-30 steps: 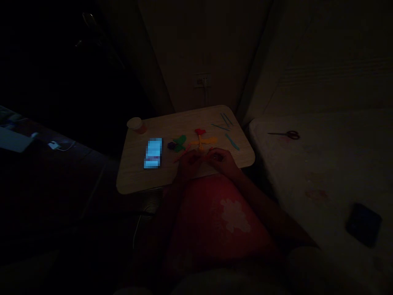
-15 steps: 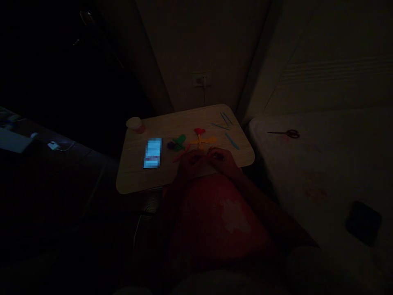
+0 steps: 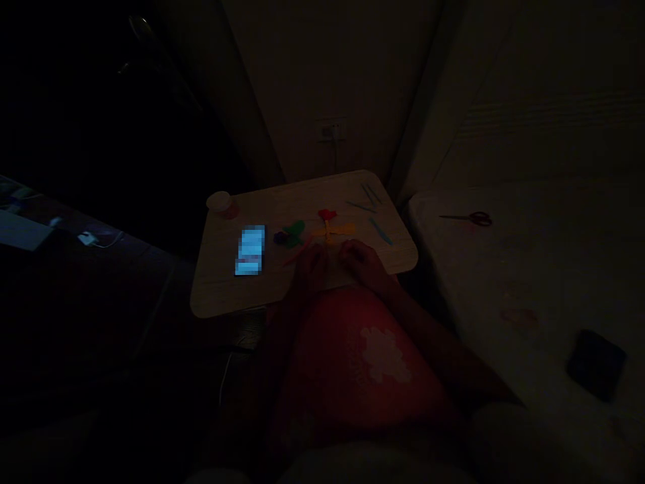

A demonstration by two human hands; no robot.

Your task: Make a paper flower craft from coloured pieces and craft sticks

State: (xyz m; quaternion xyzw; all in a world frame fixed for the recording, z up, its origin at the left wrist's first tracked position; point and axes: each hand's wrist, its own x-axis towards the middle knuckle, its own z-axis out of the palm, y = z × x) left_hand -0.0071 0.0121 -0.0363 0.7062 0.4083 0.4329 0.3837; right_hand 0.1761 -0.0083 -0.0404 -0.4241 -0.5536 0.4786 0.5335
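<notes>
The light is very dim. My left hand (image 3: 310,267) rests at the near side of the small table, its fingers curled; what they hold, if anything, is hidden. Close to its right, my right hand (image 3: 363,262) is also closed, with the fingertips bent inward and their contents too dark to make out. Just beyond both hands lies a yellow-orange cross-shaped piece of modelling clay (image 3: 328,230), topped by a red clay piece (image 3: 327,214). A pinkish clay strip (image 3: 298,253) lies beside my left hand. Farther left are green clay (image 3: 295,232) and a dark purple lump (image 3: 279,238).
A lit phone (image 3: 250,250) and a tub (image 3: 222,204) occupy the left of the table (image 3: 216,296). Thin blue sticks (image 3: 363,206) and a blue modelling knife (image 3: 380,230) lie right. Scissors (image 3: 472,218) rest on a pale surface beyond the table.
My fingertips have shifted slightly, and my hands sit a little farther apart at the near end of the yellow-orange clay. The picture is somewhat darker. The other things have stayed put.
</notes>
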